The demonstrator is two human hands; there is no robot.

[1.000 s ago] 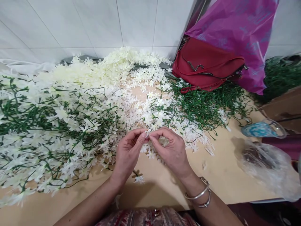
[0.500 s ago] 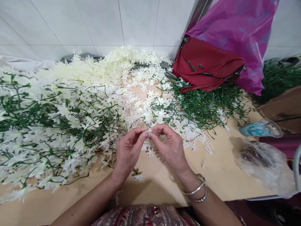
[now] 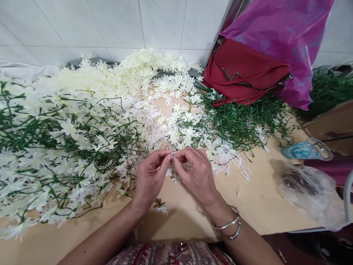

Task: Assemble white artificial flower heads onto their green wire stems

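My left hand (image 3: pixel 151 175) and my right hand (image 3: pixel 194 171) meet over the front middle of the table, thumbs and forefingers pinched together. Between their fingertips is a small white artificial flower piece (image 3: pixel 173 156), mostly covered, so its exact shape is hard to make out. Just beyond my hands lie loose white flower heads (image 3: pixel 176 136) and thin white stamens (image 3: pixel 154 117). To the left spreads a large heap of white artificial flowers on green stems (image 3: pixel 91 147). A single white flower (image 3: pixel 162 209) lies below my left hand.
Bare green stems (image 3: pixel 234 125) are piled at the right, under a red handbag (image 3: pixel 248 73) and beside a purple plastic bag (image 3: pixel 292 40). A blue-patterned cup (image 3: pixel 302 151) and a clear plastic bag (image 3: pixel 306 191) sit on the table's (image 3: pixel 259 206) right side. Cream flower heads (image 3: pixel 132 70) line the tiled wall.
My right-hand fingers have curled in closer over the white piece, and less of it shows. My left hand has barely moved.
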